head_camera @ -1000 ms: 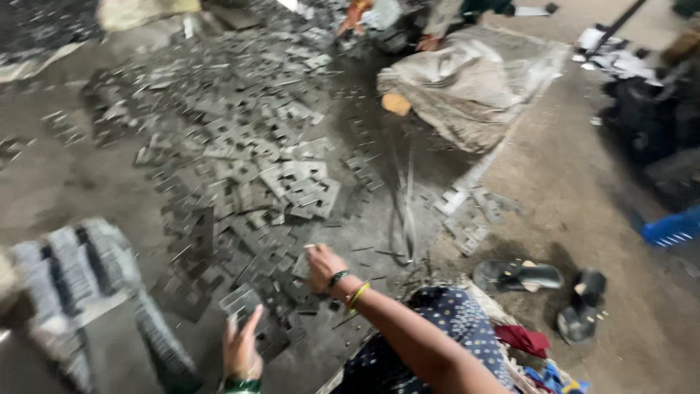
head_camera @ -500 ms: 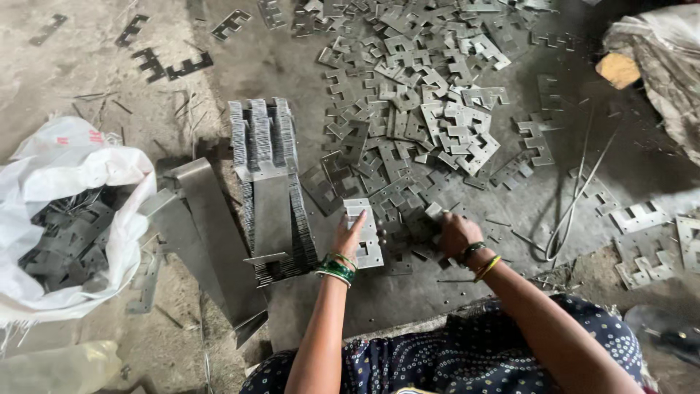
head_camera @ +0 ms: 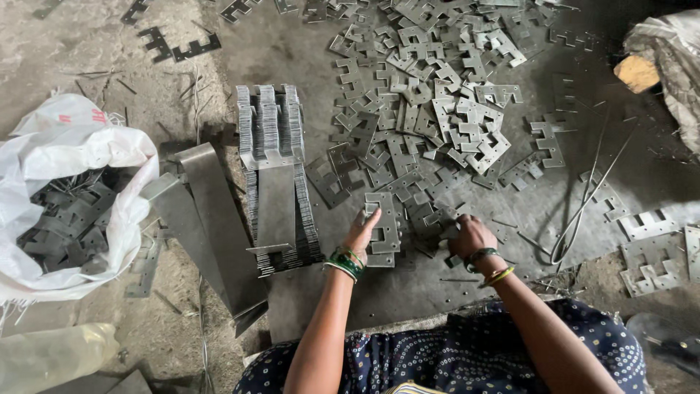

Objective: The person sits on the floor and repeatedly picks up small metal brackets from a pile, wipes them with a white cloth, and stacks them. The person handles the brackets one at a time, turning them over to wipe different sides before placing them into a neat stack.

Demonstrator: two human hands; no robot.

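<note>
My left hand [head_camera: 361, 233] grips a small stack of flat E-shaped metal plates [head_camera: 383, 222], held upright against the floor. My right hand [head_camera: 469, 235] is curled over loose plates [head_camera: 430, 219] lying on the floor just to the right of that stack. A large scatter of the same grey plates [head_camera: 445, 109] spreads across the floor ahead. To the left of my left hand stands a tall packed stack of plates [head_camera: 273, 168] in a bent metal holder. Both wrists wear bangles.
A white sack [head_camera: 73, 146] at the left holds more plates. Flat metal strips [head_camera: 204, 219] lie beside the packed stack. A grey bag [head_camera: 674, 66] and an orange-brown block [head_camera: 636, 73] sit at the top right. Loose wires [head_camera: 590, 197] trail on the floor at the right.
The view has swung left and settled onto the packed stack and sack. My left hand stays on the small plate stack; my right hand has closed over loose plates beside it.
</note>
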